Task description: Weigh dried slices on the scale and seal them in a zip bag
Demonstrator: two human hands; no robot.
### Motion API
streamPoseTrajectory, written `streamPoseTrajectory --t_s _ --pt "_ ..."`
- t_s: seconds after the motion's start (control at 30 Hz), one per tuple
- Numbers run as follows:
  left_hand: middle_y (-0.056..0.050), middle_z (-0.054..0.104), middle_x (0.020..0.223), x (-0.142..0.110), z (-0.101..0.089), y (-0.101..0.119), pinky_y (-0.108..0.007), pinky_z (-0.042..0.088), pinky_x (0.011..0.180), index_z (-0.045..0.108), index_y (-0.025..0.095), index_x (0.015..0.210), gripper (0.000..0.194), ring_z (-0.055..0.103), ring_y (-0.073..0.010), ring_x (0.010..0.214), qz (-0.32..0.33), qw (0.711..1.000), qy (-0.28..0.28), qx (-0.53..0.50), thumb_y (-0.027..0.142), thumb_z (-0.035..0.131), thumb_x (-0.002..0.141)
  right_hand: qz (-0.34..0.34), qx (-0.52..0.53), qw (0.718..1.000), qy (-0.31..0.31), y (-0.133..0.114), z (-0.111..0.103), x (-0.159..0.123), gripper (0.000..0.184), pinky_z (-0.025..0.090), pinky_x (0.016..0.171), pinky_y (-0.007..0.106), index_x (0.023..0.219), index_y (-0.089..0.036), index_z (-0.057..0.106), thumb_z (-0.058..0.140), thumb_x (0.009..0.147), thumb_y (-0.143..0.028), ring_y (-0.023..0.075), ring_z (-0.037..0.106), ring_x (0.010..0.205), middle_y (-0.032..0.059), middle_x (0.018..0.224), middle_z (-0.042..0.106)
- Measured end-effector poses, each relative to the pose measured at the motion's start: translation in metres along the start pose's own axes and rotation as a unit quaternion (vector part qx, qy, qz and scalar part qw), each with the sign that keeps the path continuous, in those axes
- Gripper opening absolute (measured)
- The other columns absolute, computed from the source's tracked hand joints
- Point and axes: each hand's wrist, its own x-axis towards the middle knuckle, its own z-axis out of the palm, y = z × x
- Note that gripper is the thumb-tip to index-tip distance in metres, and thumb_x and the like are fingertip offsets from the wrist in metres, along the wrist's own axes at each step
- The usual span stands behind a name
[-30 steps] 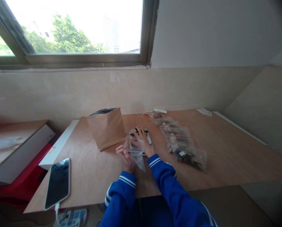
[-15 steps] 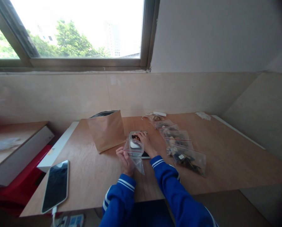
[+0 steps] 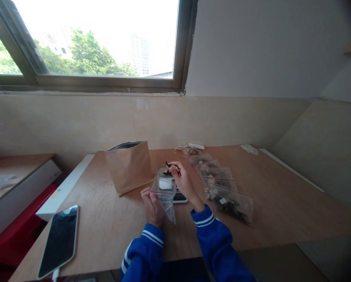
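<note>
My left hand [image 3: 151, 201] pinches the rim of a small clear zip bag [image 3: 165, 195] and holds it upright above the wooden table [image 3: 110, 223]. My right hand [image 3: 183, 181] is raised just over a small white scale [image 3: 166, 183] and is closed on a few dark dried pieces [image 3: 171, 167]. The scale sits behind the bag, partly hidden by it. Both sleeves are blue with white stripes.
A brown paper bag [image 3: 130, 166] stands open left of the scale. A row of several filled clear zip bags [image 3: 222, 188] lies to the right. A phone [image 3: 58, 241] on a cable lies at the near left. White boxes [image 3: 62, 190] sit beyond the table's left edge.
My right hand lifted off the scale with dark pieces pinched in its fingers. The left hand kept hold of the clear bag. The camera tilted slightly.
</note>
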Motion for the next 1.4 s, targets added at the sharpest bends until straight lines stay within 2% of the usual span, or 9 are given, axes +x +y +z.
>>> streamPoseTrajectory --t_s 0.1,0.17,0.23,0.43,0.57,0.67,0.83,1.17,1.4 --pt "-0.005 0.051 0.093 -0.001 0.0 -0.002 -0.039 0.042 0.083 0.046 0.021 0.084 0.03 0.052 -0.0207 0.091 0.002 1.0 -0.004 -0.002 0.047 0.037 0.095 0.021 -0.02 0.994 -0.102 -0.028 -0.006 -0.004 0.037 0.049 0.072 0.028 0.107 -0.02 0.061 0.048 0.094 -0.052 0.0172 0.063 0.081 0.0044 0.095 0.067" --pt "-0.005 0.051 0.094 -0.001 0.0 -0.002 -0.039 0.042 0.083 0.046 0.021 0.085 0.03 0.052 -0.0207 0.091 0.0 1.0 -0.005 -0.005 0.048 0.037 0.095 0.009 -0.107 0.982 -0.154 -0.032 -0.008 -0.008 0.036 0.049 0.08 0.032 0.106 -0.022 0.063 0.049 0.094 -0.052 0.0189 0.063 0.089 0.0049 0.1 0.067" --pt "-0.005 0.049 0.095 0.0 0.001 -0.001 -0.039 0.042 0.084 0.045 0.021 0.084 0.031 0.051 -0.0206 0.091 -0.004 1.0 0.005 -0.003 0.049 0.037 0.095 -0.014 -0.209 0.968 -0.137 -0.023 -0.009 -0.011 0.034 0.045 0.092 0.039 0.111 -0.025 0.063 0.047 0.095 -0.05 0.0221 0.059 0.103 0.0064 0.11 0.065" --pt "-0.004 0.047 0.094 0.003 0.001 0.007 -0.038 0.042 0.082 0.042 0.022 0.084 0.029 0.051 -0.019 0.089 -0.002 0.999 0.041 -0.004 0.048 0.037 0.095 0.003 -0.28 0.959 0.048 0.067 -0.024 -0.019 0.039 0.044 0.099 0.042 0.116 -0.019 0.062 0.032 0.1 -0.038 0.024 0.056 0.112 0.0131 0.115 0.062" --pt "-0.005 0.047 0.095 0.003 0.001 0.01 -0.039 0.041 0.084 0.043 0.024 0.083 0.027 0.05 -0.0198 0.091 -0.009 0.999 0.047 -0.012 0.047 0.037 0.095 0.024 -0.338 0.94 0.039 0.127 -0.04 -0.04 0.039 0.042 0.103 0.047 0.117 -0.016 0.062 0.032 0.098 -0.033 0.0263 0.052 0.121 0.0152 0.124 0.06" --pt "-0.005 0.047 0.095 0.003 0.0 0.009 -0.039 0.041 0.084 0.044 0.024 0.083 0.027 0.05 -0.0198 0.092 -0.013 0.999 0.046 -0.017 0.048 0.037 0.095 0.051 -0.395 0.917 0.008 0.147 -0.042 -0.063 0.04 0.042 0.103 0.048 0.123 -0.014 0.059 0.031 0.099 -0.03 0.0278 0.049 0.125 0.0167 0.132 0.055" --pt "-0.004 0.047 0.095 0.002 0.0 0.006 -0.039 0.042 0.084 0.043 0.022 0.085 0.029 0.049 -0.0193 0.091 0.001 0.999 0.033 -0.003 0.049 0.037 0.095 0.03 -0.449 0.893 -0.02 0.144 -0.034 -0.086 0.041 0.041 0.102 0.046 0.127 -0.013 0.057 0.028 0.101 -0.026 0.0277 0.049 0.124 0.0173 0.13 0.056" --pt "-0.005 0.048 0.096 0.001 -0.002 0.005 -0.038 0.042 0.085 0.044 0.023 0.085 0.025 0.05 -0.0198 0.091 -0.024 0.999 0.019 -0.026 0.046 0.041 0.093 0.045 -0.43 0.902 -0.008 0.132 -0.038 -0.091 0.03 0.045 0.092 0.044 0.115 -0.018 0.064 0.04 0.097 -0.024 0.0282 0.055 0.104 0.014 0.113 0.06" --pt "-0.005 0.048 0.097 0.001 -0.001 0.003 -0.039 0.041 0.088 0.044 0.022 0.086 0.023 0.05 -0.0199 0.094 -0.01 1.0 0.013 -0.017 0.044 0.04 0.094 0.046 -0.255 0.963 0.07 0.093 -0.039 -0.078 0.031 0.049 0.087 0.04 0.106 -0.018 0.064 0.034 0.097 -0.023 0.0241 0.06 0.096 0.0116 0.101 0.061"
